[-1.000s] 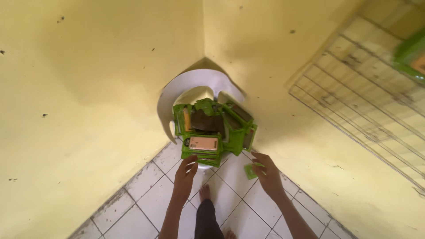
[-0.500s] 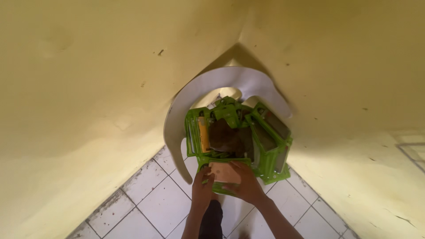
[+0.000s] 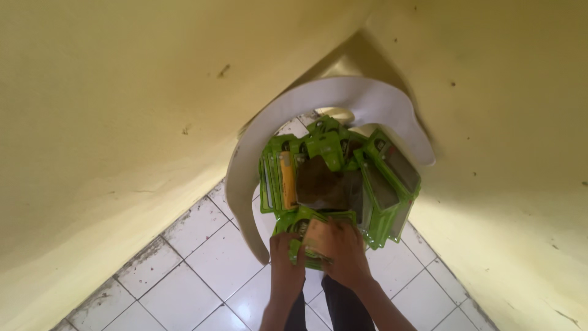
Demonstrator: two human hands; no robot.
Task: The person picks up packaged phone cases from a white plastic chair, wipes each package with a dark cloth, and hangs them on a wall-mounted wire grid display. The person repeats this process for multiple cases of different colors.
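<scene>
Bottom centre of the frame: left hand (image 3: 286, 260) and right hand (image 3: 340, 250) are both closed around a small stack of flat green plastic card holders (image 3: 309, 236), fingers curled over its near edge, right hand mostly covering the top.

Holders look light, thin, stiff-ish, glossy, so likely slippery in a stack. Best pinched across the short edges, thumbs on top, to stop them fanning.

Just behind, centre frame, more green holders (image 3: 380, 184) stand on edge in a ring around a dark brown flat pouch (image 3: 321, 184), all on a white plastic chair (image 3: 343, 98). The ring looks loose and could tip.

Room: the chair sits in a yellow wall corner (image 3: 122, 92), boxed in left, right and rear. Open space only toward the white tiled floor (image 3: 196, 270), lower left.
</scene>
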